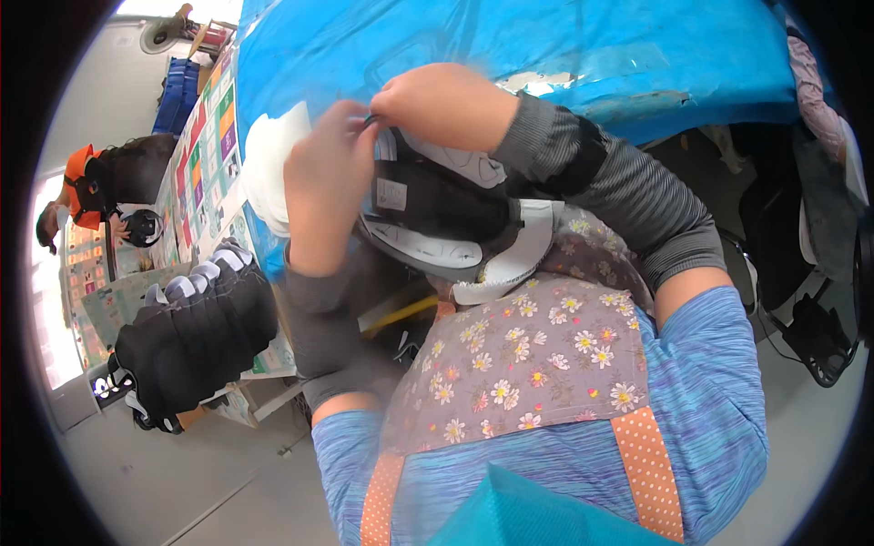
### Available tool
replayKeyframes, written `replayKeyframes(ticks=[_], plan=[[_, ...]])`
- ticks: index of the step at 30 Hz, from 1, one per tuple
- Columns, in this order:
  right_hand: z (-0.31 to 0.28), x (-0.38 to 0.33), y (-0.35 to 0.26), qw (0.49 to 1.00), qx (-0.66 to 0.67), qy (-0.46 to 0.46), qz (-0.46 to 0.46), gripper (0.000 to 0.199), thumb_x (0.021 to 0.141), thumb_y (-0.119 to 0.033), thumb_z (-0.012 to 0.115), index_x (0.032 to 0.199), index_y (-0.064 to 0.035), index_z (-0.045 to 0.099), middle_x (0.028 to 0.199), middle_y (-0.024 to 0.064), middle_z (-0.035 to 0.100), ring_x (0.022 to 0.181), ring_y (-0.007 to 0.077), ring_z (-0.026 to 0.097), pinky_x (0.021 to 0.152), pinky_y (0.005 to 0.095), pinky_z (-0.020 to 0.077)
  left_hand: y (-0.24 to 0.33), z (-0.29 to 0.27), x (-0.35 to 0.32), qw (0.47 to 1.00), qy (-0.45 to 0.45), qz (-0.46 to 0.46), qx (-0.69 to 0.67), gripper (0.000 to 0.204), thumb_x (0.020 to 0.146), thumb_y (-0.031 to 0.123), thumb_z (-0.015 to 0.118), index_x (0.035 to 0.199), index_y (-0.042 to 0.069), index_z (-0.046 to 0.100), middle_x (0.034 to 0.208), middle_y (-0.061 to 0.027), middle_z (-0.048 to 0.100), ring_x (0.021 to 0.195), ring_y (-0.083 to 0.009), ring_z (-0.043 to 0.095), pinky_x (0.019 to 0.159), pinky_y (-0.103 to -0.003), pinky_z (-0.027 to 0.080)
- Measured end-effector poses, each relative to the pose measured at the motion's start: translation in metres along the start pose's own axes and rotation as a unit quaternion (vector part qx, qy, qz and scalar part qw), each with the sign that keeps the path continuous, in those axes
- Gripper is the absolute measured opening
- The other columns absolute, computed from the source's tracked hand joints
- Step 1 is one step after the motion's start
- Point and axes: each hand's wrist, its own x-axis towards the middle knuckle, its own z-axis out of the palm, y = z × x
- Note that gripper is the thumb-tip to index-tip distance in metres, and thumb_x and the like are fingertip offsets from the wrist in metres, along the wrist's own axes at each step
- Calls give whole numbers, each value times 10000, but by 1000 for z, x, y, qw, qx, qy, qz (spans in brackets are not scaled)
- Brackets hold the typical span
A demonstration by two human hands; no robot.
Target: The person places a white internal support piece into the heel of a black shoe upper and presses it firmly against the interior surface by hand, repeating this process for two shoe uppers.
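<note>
In front of my chest rests a black padded shell-like piece with a white label inside and pale panels along its sides. A curved white foam-like strip edges its near right end. Above its far left end, my left hand, blurred, and my right hand meet with fingers pinched. A small dark bit shows between the fingertips, too small to name. Beside my left hand stands a stack of white curved pieces, partly hidden by it.
A blue sheet covers the table ahead, torn at its near edge. Black padded pieces are stacked at left beside a patterned surface. Farther left is a person in orange near a round black object. Another person's sleeve appears at far right.
</note>
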Motion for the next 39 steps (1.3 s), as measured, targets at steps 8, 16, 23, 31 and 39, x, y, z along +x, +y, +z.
replayKeyframes(ticks=[8, 16, 23, 31, 39], plan=[[-66, 25, 3, 983, -97, -153, 5, 114, 748, -73, 707, 839, -24, 658, 792, 156, 677, 798, 342, 707, 660, 425, 565, 3, -10, -38, 980, 39, 13, -192, 1048, 872, 128, 775, 1623, 99, 44, 1427, -318, 499, 1408, -348, 470, 1007, -396, 486], [-44, 28, 10, 985, -143, -96, -26, 123, 800, -57, 656, 917, -35, 624, 827, 129, 663, 817, 329, 687, 696, 409, 560, -31, 17, 0, 976, -45, -29, -209, 777, 857, -62, 647, 1562, 110, 371, 1305, -142, 632, 1028, -157, 638, 897, -290, 507], [-36, 31, 11, 963, -147, -220, -52, 71, 814, -85, 683, 865, -42, 660, 806, 142, 670, 771, 338, 696, 663, 408, 569, -46, -3, 20, 950, -175, -31, -256, 584, 876, -91, 593, 1435, 78, 578, 1281, -72, 664, 1074, -97, 593, 938, -260, 468], [-41, 41, 8, 947, -113, -300, 30, 101, 785, -62, 667, 861, -2, 698, 803, 182, 686, 758, 354, 704, 656, 423, 578, -47, 6, 18, 947, -181, -37, -262, 534, 911, -62, 613, 1428, 64, 580, 1244, -46, 666, 1125, -101, 587, 986, -268, 458], [-35, 43, 18, 946, -91, -297, 93, 155, 831, -106, 662, 947, -28, 729, 903, 190, 725, 831, 366, 723, 712, 441, 587, -35, 12, 18, 963, -67, 90, -247, 368, 904, 21, 707, 1271, 19, 682, 1096, -52, 722, 915, -103, 641, 794, -279, 521]])
